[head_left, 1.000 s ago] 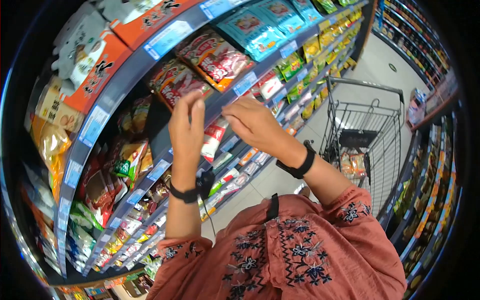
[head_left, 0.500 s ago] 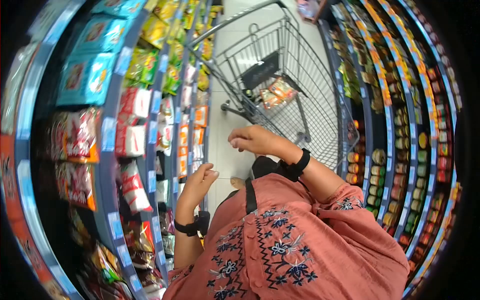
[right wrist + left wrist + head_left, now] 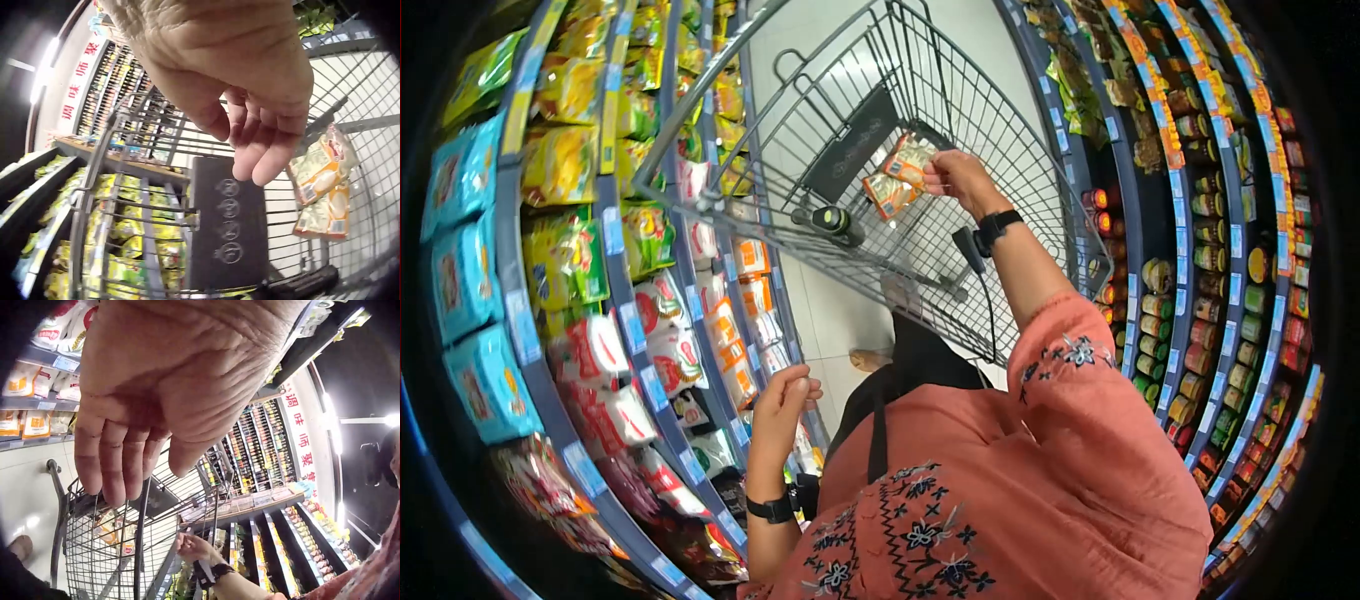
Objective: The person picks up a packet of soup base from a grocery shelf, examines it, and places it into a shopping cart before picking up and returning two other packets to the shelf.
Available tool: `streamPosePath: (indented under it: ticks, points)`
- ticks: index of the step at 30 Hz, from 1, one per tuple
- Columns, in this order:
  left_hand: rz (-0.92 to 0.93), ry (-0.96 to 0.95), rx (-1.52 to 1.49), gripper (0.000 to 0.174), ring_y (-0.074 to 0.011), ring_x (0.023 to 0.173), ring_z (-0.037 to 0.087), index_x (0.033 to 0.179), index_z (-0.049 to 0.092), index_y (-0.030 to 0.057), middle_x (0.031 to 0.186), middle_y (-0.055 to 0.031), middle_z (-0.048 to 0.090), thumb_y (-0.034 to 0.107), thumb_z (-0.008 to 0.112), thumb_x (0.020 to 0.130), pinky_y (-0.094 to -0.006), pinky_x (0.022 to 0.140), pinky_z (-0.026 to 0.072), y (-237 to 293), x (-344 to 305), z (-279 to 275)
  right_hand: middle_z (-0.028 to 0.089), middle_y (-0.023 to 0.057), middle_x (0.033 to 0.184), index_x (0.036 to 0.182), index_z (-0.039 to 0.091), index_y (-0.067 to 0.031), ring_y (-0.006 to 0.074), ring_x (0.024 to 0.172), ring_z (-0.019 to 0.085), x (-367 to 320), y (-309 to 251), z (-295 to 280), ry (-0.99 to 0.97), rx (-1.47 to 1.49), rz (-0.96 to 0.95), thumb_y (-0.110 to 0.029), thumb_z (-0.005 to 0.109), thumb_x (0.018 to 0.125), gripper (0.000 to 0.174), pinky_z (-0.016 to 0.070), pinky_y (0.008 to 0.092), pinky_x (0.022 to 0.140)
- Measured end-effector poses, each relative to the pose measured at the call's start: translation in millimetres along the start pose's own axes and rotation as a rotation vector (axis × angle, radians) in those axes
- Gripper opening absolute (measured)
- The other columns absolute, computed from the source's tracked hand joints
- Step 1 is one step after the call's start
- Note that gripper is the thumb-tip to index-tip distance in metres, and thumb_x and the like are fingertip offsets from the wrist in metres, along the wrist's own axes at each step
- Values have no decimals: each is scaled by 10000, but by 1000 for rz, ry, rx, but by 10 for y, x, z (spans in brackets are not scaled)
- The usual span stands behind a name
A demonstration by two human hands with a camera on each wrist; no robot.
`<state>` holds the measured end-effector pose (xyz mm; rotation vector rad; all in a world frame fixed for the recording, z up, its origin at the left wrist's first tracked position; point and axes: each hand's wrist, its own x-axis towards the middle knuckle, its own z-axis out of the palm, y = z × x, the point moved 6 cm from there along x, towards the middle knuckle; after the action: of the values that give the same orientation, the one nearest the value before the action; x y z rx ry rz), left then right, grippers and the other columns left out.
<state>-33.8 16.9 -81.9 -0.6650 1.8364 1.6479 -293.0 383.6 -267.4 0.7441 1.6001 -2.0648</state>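
My right hand [image 3: 960, 180] reaches over the wire shopping cart [image 3: 847, 256], its fingers loosely bent and holding nothing. Two orange-and-white food packets [image 3: 322, 164] lie inside the cart; the fingertips overlap the upper one in the head view. In the right wrist view the packets sit to the right of the fingers, apart from them. My left hand [image 3: 782, 412] hangs relaxed in front of the body beside the left shelves, with nothing in it. Its palm and straight fingers fill the top of the left wrist view.
Shelves of bagged goods [image 3: 565, 85] stand on the left, with blue packets [image 3: 475, 275] on one tier. Jars [image 3: 1157, 310] line the right shelves. A dark panel [image 3: 228, 225] is fixed to the cart. Pale tiled floor [image 3: 825, 310] runs between.
The view has turned from the left shelf toward the cart, which is now nearer. My right hand has moved from the shelf to over the cart; my left hand has lowered away from the shelf.
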Motion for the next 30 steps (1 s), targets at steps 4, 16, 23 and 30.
streamPosePath:
  ticks: [4, 16, 23, 30]
  points:
    - [-86, 72, -44, 299, -195, 939, 678, 1254, 570, -20, 1032, -123, 691, 177, 526, 1033, -314, 842, 533, 190, 338, 144, 644, 56, 826, 1015, 606, -24, 151, 701, 647, 642, 572, -354, 96, -78, 139, -137, 594, 909, 155, 580, 310, 612]
    - [-233, -8, -5, 329, -192, 936, 668, 1254, 542, -26, 1041, -115, 683, 229, 511, 1050, -315, 823, 521, 213, 871, 492, 595, 92, 1016, 1001, 574, -43, 228, 862, 629, 1339, 1792, -1004, 327, 92, 329, -97, 574, 939, 82, 607, 388, 701]
    - [-294, -13, -45, 303, -166, 975, 666, 1275, 558, -2, 1074, -103, 697, 191, 540, 1042, -302, 860, 520, 113, 970, 504, 609, 81, 997, 1061, 561, -48, 197, 866, 632, 1562, 1935, -1192, 399, 30, 352, -159, 622, 924, 186, 596, 347, 669]
    - [-310, -2, -27, 298, -166, 979, 667, 1272, 558, 0, 1071, -101, 698, 192, 533, 1045, -304, 863, 519, 147, 1031, 490, 633, 65, 858, 967, 637, -7, 176, 690, 621, 1668, 1898, -1101, 374, 26, 424, -161, 682, 892, 177, 572, 326, 577]
